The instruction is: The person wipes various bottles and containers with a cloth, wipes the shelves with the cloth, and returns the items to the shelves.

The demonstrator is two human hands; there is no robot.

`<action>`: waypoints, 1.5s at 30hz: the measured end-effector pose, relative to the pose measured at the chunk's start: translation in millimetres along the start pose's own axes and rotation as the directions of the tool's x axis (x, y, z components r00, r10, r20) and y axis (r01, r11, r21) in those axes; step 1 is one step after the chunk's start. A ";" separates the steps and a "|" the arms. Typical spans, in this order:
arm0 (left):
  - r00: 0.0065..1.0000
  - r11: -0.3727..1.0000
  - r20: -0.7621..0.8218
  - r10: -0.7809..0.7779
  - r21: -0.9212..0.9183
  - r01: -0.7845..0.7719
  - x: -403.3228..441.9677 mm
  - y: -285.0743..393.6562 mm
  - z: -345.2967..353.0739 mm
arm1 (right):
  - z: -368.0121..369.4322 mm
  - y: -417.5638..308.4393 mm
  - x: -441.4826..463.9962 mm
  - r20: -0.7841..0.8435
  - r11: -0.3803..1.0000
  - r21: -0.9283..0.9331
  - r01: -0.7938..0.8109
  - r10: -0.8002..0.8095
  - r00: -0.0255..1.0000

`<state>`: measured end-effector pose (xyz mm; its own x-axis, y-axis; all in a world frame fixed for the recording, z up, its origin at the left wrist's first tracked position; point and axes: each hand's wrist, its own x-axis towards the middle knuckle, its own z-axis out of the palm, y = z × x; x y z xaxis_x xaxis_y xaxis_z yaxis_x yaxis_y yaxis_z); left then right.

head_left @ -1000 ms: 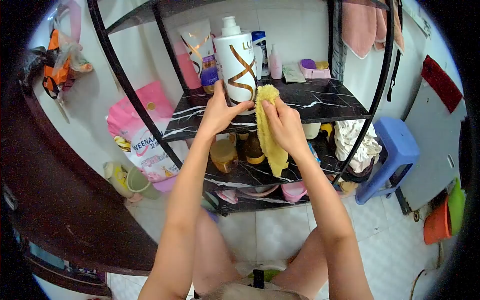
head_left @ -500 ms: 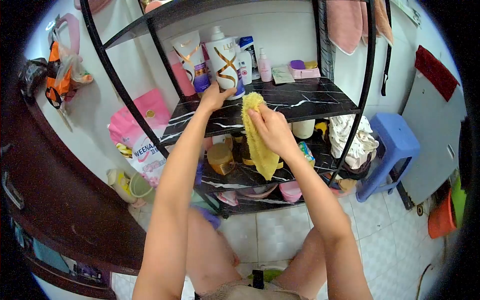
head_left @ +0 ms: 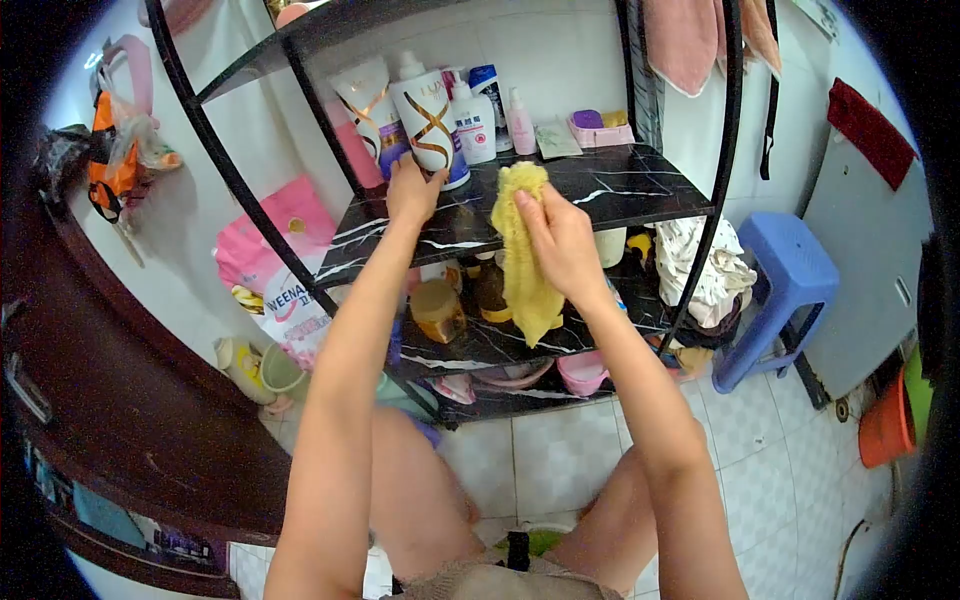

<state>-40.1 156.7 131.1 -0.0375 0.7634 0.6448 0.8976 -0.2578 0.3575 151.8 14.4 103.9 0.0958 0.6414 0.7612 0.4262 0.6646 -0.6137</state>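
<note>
My left hand point(head_left: 412, 194) is closed around the lower part of a white pump bottle point(head_left: 432, 110) with a gold swirl and a purple base, on the marbled black shelf. A similar white tube point(head_left: 365, 105) stands just left of it, and a white soap bottle point(head_left: 474, 128) to its right. In my right hand point(head_left: 562, 235) is a yellow cloth point(head_left: 527, 270), pinched near its top and hanging over the shelf's front edge. The cloth's upper end rests at the shelf surface; whether it presses down I cannot tell.
A pink spray bottle point(head_left: 521, 128) and a pink soap box point(head_left: 602, 134) stand further right on the shelf. Brown jars point(head_left: 437, 308) sit one level below. A blue stool point(head_left: 785, 280) is at the right, and a pink detergent bag point(head_left: 290, 250) at the left. Black posts frame the rack.
My left hand and the pump bottle have shifted slightly left, so more of the soap bottle shows. My right hand has moved a little right with the cloth. The view has shifted slightly.
</note>
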 end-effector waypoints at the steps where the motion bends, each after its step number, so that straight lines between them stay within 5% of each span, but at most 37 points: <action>1: 0.998 1.000 -0.061 -0.028 0.009 0.029 -7.6 9.8 -9.1 | -3.4 -2.1 0.4 -0.036 1.000 -0.005 -0.017 0.017 0.999; 7: 0.939 0.979 -0.296 0.175 -0.051 -0.199 -18.3 27.1 -16.5 | -17.9 1.3 -0.2 -0.113 0.999 -0.033 -0.017 0.013 0.994; 10: 0.826 0.883 -0.373 0.422 -0.038 -0.468 -19.9 32.9 -15.7 | -25.3 2.2 -0.7 -0.097 0.996 -0.069 -0.060 0.054 0.994; 14: 0.785 0.820 -0.326 0.526 -0.048 -0.570 -26.3 38.7 -18.8 | -36.1 -3.5 -3.0 -0.128 0.997 -0.014 -0.075 0.072 0.989; 16: 0.769 0.756 -0.123 0.627 -0.142 -0.639 -32.0 40.3 -24.3 | -39.9 -0.7 -0.9 -0.138 0.998 -0.016 -0.056 0.053 0.989; 20: 0.698 0.683 -0.156 0.699 -0.143 -0.716 -41.1 55.4 -36.4 | -43.3 -3.7 3.3 -0.163 0.996 -0.052 -0.079 0.070 0.984; 25: 0.268 0.488 -0.598 0.756 0.240 -0.839 -13.0 95.4 -120.9 | -31.2 -8.4 5.0 -0.145 0.996 0.032 -0.078 0.082 0.986; 27: 0.247 0.569 -0.660 0.710 0.331 -0.753 13.4 102.0 -167.3 | -25.7 -14.4 0.9 -0.106 0.994 0.063 -0.088 0.095 0.990; 31: 0.462 0.755 -0.639 0.615 0.307 -0.579 83.2 95.7 -234.3 | -12.7 -19.7 -7.8 -0.046 0.985 0.150 -0.086 0.094 0.995; 33: 0.649 0.770 -0.420 0.634 0.414 -0.485 127.6 74.2 -243.1 | -7.5 -17.2 -8.8 -0.025 0.985 0.141 -0.098 0.103 0.994; 35: 0.884 0.900 -0.201 0.423 0.209 -0.383 150.4 58.6 -235.7 | -3.4 -20.3 -9.1 -0.035 0.987 0.150 -0.063 0.069 0.997; 41: 0.927 0.906 -0.038 0.373 0.230 -0.355 150.4 66.9 -242.0 | -3.4 -23.5 -8.2 0.015 0.979 0.175 -0.099 0.098 0.995; 45: 0.903 0.913 -0.136 0.408 0.098 -0.397 125.4 71.0 -243.0 | -2.0 -29.9 -10.4 0.033 0.958 0.266 -0.106 0.101 0.994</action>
<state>-87.8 90.2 401.6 0.2722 0.5037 0.8199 0.8769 -0.4806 0.0041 139.9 -12.9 114.8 0.1085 0.7173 0.6883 0.1587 0.6710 -0.7243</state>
